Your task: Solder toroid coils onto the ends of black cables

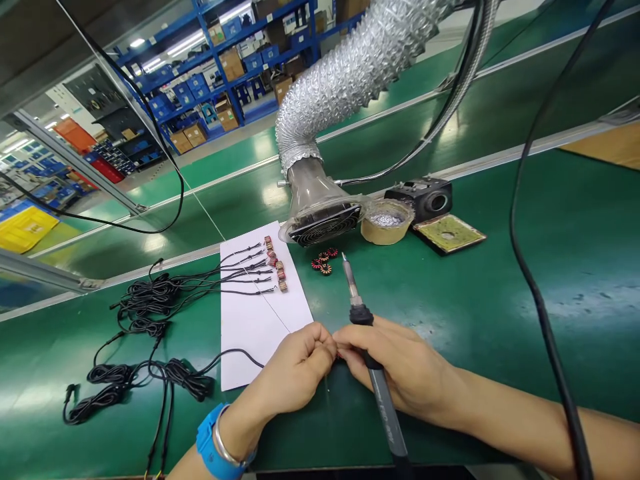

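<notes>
Left hand (293,367): fingers (320,343) pinching black cable (235,353) end, red bit (338,356) showing
Right hand (400,367): clenched round soldering iron (380,400), tip up
Cable end: between both hands, above tabletop (450,427)

Black-handled soldering iron (383,400), tip forward

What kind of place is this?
Probably a factory workshop where electronics get made. The right hand holds a soldering iron, a silvery fume extractor hose reaches down to the green workbench, and blue shelves of boxes stand beyond.
</notes>
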A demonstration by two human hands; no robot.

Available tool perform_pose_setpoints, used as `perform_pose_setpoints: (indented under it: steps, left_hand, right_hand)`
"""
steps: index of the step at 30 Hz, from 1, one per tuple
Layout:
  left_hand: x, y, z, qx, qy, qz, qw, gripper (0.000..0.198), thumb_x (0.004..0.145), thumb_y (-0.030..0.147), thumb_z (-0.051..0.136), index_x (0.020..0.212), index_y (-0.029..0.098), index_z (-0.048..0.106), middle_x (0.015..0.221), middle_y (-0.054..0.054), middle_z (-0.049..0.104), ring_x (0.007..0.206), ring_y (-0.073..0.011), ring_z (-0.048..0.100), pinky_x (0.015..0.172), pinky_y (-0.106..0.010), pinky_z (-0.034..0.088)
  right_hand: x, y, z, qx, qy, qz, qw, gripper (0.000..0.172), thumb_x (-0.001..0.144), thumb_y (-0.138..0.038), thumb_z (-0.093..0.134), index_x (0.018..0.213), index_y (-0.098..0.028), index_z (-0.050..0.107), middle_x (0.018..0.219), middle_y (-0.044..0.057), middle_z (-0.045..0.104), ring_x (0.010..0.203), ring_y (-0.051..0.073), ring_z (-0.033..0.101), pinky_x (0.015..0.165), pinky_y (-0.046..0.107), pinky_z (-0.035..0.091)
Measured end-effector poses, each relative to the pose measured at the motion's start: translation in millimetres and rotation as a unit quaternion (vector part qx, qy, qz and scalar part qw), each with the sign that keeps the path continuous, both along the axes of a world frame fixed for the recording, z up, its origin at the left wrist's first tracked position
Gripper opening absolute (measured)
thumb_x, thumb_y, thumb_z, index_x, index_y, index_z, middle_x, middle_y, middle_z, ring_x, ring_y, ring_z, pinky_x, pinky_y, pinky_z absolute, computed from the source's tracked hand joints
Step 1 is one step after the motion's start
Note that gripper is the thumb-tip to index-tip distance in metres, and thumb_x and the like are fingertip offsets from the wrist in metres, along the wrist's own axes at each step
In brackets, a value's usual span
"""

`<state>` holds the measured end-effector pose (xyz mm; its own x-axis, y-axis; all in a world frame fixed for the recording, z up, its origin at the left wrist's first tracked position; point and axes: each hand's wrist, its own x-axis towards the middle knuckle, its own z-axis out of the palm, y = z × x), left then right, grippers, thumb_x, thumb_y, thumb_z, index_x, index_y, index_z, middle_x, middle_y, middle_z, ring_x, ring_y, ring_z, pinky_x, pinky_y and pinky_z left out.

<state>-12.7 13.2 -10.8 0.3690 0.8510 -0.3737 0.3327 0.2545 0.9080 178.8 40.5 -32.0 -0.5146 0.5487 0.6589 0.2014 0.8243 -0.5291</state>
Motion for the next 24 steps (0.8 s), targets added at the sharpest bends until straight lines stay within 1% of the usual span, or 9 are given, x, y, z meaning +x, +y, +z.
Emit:
perform_pose_setpoints:
  steps: [3, 5, 7, 9, 12, 14, 17, 20, 24]
  left_hand:
    - [3, 2, 0.2, 0.019, 0.031, 0.003, 0.999, 0.023, 0.096, 0.036, 0.040, 0.083, 0.018, 0.047, 0.067, 0.005, 0.039, 0.061, -0.0100, 0.033, 0.055, -0.023, 0.029]
    - [5, 5, 0.1, 0.020, 0.051, 0.000, 0.998, 0.020, 0.095, 0.033, 0.040, 0.082, 0.018, 0.046, 0.066, 0.005, 0.038, 0.060, -0.0100, 0.033, 0.055, -0.022, 0.029]
    - [8, 7, 0.0, 0.023, 0.070, -0.004, 0.997, 0.017, 0.093, 0.028, 0.040, 0.082, 0.018, 0.047, 0.065, 0.005, 0.038, 0.059, -0.0100, 0.033, 0.054, -0.022, 0.029]
    - [11, 10, -0.2, 0.027, 0.085, -0.003, 0.996, 0.017, 0.093, 0.026, 0.039, 0.082, 0.018, 0.048, 0.064, 0.005, 0.039, 0.058, -0.0100, 0.033, 0.054, -0.022, 0.029]
    - [15, 12, -0.8, 0.022, 0.095, 0.001, 0.995, 0.016, 0.092, 0.026, 0.039, 0.081, 0.018, 0.047, 0.062, 0.006, 0.040, 0.057, -0.0098, 0.033, 0.053, -0.022, 0.029]
    - [18, 13, -0.8, 0.016, 0.098, 0.002, 0.995, 0.016, 0.092, 0.026, 0.039, 0.080, 0.018, 0.047, 0.061, 0.007, 0.039, 0.056, -0.0095, 0.032, 0.052, -0.022, 0.028]
    - [19, 14, 0.8, 0.016, 0.108, 0.000, 0.994, 0.015, 0.091, 0.025, 0.039, 0.079, 0.018, 0.047, 0.061, 0.007, 0.039, 0.055, -0.0091, 0.032, 0.052, -0.022, 0.028]
    - [20, 13, 3.4, 0.014, 0.119, 0.003, 0.993, 0.016, 0.091, 0.025, 0.040, 0.078, 0.019, 0.047, 0.061, 0.007, 0.038, 0.055, -0.0088, 0.031, 0.051, -0.021, 0.027]
    - [20, 12, 5.9, 0.013, 0.131, 0.005, 0.991, 0.016, 0.091, 0.024, 0.039, 0.078, 0.019, 0.047, 0.060, 0.007, 0.039, 0.055, -0.0091, 0.032, 0.051, -0.022, 0.027]
  right_hand:
    - [4, 5, 7.7, -0.034, 0.004, 0.005, 0.999, 0.023, 0.087, -0.005, 0.048, 0.105, -0.018, 0.055, 0.077, 0.001, 0.061, 0.067, 0.014, 0.053, 0.060, 0.025, 0.048]
    - [11, 6, 15.4, -0.050, 0.013, -0.002, 0.999, 0.023, 0.088, -0.007, 0.048, 0.105, -0.019, 0.056, 0.081, 0.001, 0.064, 0.070, 0.014, 0.058, 0.063, 0.025, 0.051]
    - [20, 3, 21.6, -0.071, 0.044, -0.027, 0.996, 0.027, 0.090, -0.008, 0.049, 0.113, -0.021, 0.056, 0.088, 0.002, 0.068, 0.075, 0.014, 0.063, 0.068, 0.026, 0.055]
    - [29, -3, 23.1, -0.090, 0.087, -0.054, 0.991, 0.037, 0.091, -0.010, 0.050, 0.125, -0.024, 0.052, 0.091, 0.001, 0.070, 0.075, 0.015, 0.067, 0.070, 0.028, 0.057]
    - [42, -13, 16.5, -0.106, 0.133, -0.092, 0.981, 0.043, 0.093, -0.016, 0.051, 0.135, -0.024, 0.049, 0.080, 0.001, 0.068, 0.064, 0.015, 0.064, 0.060, 0.028, 0.055]
    - [49, -18, 10.0, -0.127, 0.134, -0.118, 0.976, 0.034, 0.093, -0.023, 0.052, 0.127, -0.023, 0.057, 0.075, 0.002, 0.064, 0.060, 0.015, 0.059, 0.052, 0.028, 0.049]
    - [53, -20, 4.1, -0.163, 0.132, -0.152, 0.966, 0.021, 0.093, -0.029, 0.052, 0.106, -0.023, 0.066, 0.073, 0.002, 0.062, 0.060, 0.015, 0.057, 0.050, 0.027, 0.044]
    - [51, -19, 4.1, -0.183, 0.139, -0.155, 0.961, 0.013, 0.091, -0.028, 0.053, 0.095, -0.023, 0.064, 0.070, 0.001, 0.063, 0.057, 0.014, 0.057, 0.049, 0.026, 0.044]
    - [48, -17, 5.7, -0.176, 0.129, -0.149, 0.964, 0.010, 0.089, -0.026, 0.053, 0.092, -0.022, 0.062, 0.070, 0.001, 0.062, 0.054, 0.013, 0.055, 0.049, 0.025, 0.044]
